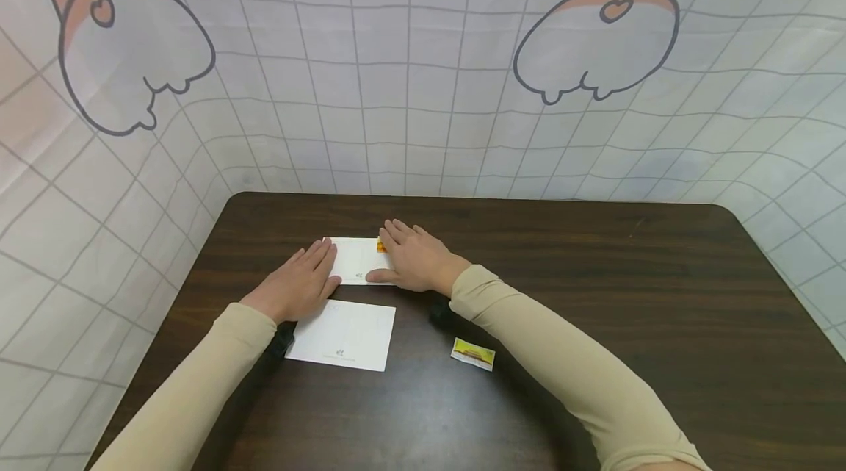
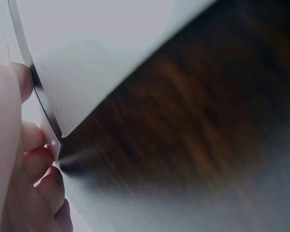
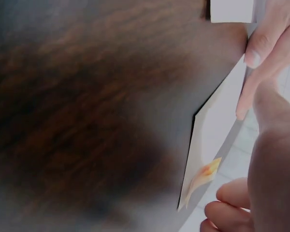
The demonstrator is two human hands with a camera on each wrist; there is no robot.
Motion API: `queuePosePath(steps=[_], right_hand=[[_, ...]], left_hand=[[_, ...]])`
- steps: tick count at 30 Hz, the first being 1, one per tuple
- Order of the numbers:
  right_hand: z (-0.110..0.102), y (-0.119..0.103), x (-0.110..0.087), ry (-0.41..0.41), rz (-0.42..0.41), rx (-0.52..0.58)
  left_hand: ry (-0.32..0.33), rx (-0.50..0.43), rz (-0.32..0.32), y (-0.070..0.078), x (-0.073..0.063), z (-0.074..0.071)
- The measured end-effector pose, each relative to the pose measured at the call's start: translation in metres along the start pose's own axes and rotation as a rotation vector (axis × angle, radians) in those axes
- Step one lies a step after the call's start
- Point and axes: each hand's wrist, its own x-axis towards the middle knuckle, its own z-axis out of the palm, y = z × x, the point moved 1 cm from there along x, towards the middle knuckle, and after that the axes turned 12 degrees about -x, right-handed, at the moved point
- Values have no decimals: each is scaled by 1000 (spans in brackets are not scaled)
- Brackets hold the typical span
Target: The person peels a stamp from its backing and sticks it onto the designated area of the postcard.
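A white card (image 1: pixel 352 264) with a small printed mark lies on the dark table. My left hand (image 1: pixel 299 283) rests at its left edge, fingers extended and thumb spread. Across the right part lies my right hand (image 1: pixel 418 258), fingers stretched forward, thumb along the near edge. It partly covers a small yellow-orange paper piece (image 1: pixel 381 245) at the far right corner. In the right wrist view this paper piece (image 3: pixel 208 169) stands out from the card (image 3: pixel 215 116), its edge bent. Below my left hand is a second white card (image 1: pixel 344 336), also seen in the left wrist view (image 2: pixel 101 53).
A small yellow-and-white paper piece (image 1: pixel 473 354) lies on the table (image 1: pixel 595 272) near my right forearm. A dark wrist device (image 1: pixel 282 339) sits beside the near card's left edge. Behind the table hangs a white grid curtain (image 1: pixel 423 89) with dog drawings.
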Motion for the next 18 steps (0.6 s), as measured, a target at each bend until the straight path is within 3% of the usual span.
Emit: queuePosePath(steps=[18], right_hand=[[12,-5,-2,-91,-28,-14]], left_hand=[[-8,9,-10,0,0,-1]])
